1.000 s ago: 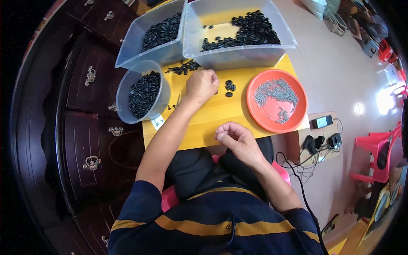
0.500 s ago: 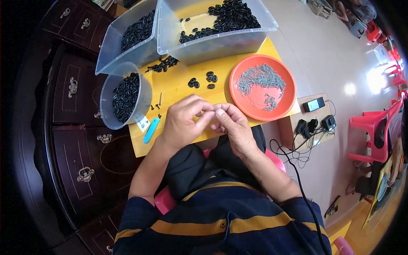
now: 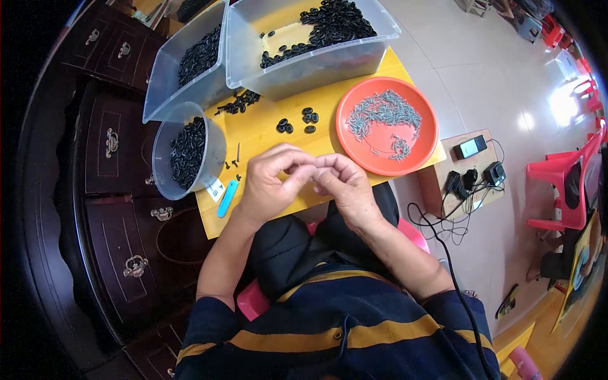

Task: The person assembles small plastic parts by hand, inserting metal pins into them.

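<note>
My left hand and my right hand meet above the near edge of the yellow table. On both, thumb and fingers are pinched together, tip against tip. Whatever lies between the fingertips is too small and hidden to make out. Just beyond the hands, small black oval pieces lie in loose groups on the tabletop. To the right stands a round orange-red plate with many small grey metal pins or screws on it. A blue-handled tool rests left of my left hand.
Two clear plastic bins of black pieces stand at the back. A round clear tub of black pieces is at the left, beside dark drawers. Right of the table, a box bears a phone-like device and cables.
The view has shifted slightly. Both hands stay pinched together at nearly the same place, with the right fingers curled a little more. The things on the table look unchanged.
</note>
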The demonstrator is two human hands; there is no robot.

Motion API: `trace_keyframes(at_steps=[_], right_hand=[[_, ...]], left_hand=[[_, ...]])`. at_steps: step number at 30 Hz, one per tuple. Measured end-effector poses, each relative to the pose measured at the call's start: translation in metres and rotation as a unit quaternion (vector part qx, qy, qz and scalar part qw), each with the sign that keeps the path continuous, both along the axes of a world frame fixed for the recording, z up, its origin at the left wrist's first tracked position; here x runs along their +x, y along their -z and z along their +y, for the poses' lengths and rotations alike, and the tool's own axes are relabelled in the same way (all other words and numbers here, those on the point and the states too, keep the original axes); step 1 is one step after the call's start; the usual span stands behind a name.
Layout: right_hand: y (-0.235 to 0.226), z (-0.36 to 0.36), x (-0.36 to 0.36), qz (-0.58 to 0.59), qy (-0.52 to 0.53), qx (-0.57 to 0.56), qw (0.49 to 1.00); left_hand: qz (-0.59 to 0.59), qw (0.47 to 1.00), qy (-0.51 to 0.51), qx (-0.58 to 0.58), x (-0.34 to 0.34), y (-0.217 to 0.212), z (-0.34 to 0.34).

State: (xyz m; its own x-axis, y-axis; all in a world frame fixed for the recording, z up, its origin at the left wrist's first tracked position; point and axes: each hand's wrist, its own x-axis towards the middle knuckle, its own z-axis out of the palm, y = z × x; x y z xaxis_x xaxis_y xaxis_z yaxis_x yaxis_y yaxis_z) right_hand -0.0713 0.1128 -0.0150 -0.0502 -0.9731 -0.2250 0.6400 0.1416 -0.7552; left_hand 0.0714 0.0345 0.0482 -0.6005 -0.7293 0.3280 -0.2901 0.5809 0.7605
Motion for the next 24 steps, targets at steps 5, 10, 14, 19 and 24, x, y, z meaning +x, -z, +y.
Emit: trace_keyframes(at_steps=[5,10,14,19,24], right_hand=[[0.014,0.008,0.016,0.218,-0.114,-0.098,0.964],[-0.005,0.013,0.009,0.325,-0.179,-0.091,0.924],[-0.004,0.013,0.010,0.386,-0.172,-0.121,0.898],[0.011,0.019,0.017,0.434,-0.225,-0.181,0.853],[0.008,0.018,0.015,0.455,-0.231,-0.204,0.835]], left_hand=[[-0.085,0.996,-0.001,0.031,-0.017,-0.006,-0.024],[-0.144,0.988,0.020,-0.055,-0.037,0.024,-0.037],[-0.145,0.989,0.030,-0.029,-0.038,0.032,-0.038],[-0.178,0.963,0.125,-0.161,-0.060,0.020,-0.028],[-0.215,0.945,0.172,-0.179,-0.077,0.025,-0.021]])
